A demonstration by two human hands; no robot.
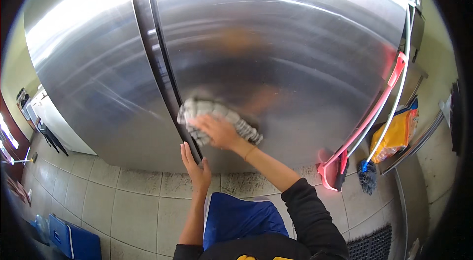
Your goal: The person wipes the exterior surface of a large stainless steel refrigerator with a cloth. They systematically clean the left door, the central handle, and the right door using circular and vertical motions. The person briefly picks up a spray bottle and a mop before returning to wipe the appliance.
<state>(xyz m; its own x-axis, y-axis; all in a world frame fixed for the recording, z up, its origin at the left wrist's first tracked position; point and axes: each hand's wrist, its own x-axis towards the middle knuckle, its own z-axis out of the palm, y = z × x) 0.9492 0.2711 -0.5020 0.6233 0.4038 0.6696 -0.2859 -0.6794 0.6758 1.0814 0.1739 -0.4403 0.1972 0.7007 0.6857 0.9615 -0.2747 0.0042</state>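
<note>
My right hand (218,131) presses a grey-and-white checked cloth (210,106) against the stainless steel door (281,75) of a large appliance, low on the panel. The cloth is bunched and slightly blurred, with one end trailing beneath my wrist. Below it, my left hand (197,173) rests at the lower end of the dark vertical channel (162,71) between two steel panels. Its fingers lie against the channel and its thumb stands apart. Left of the channel is the other steel panel (96,86).
A pink long-handled dustpan (329,175) and a mop with a grey head (367,178) lean at the right. Behind them is a yellow bag (397,134). A blue cooler box (75,238) sits on the tiled floor at lower left; a black rubber mat (371,243) lies lower right.
</note>
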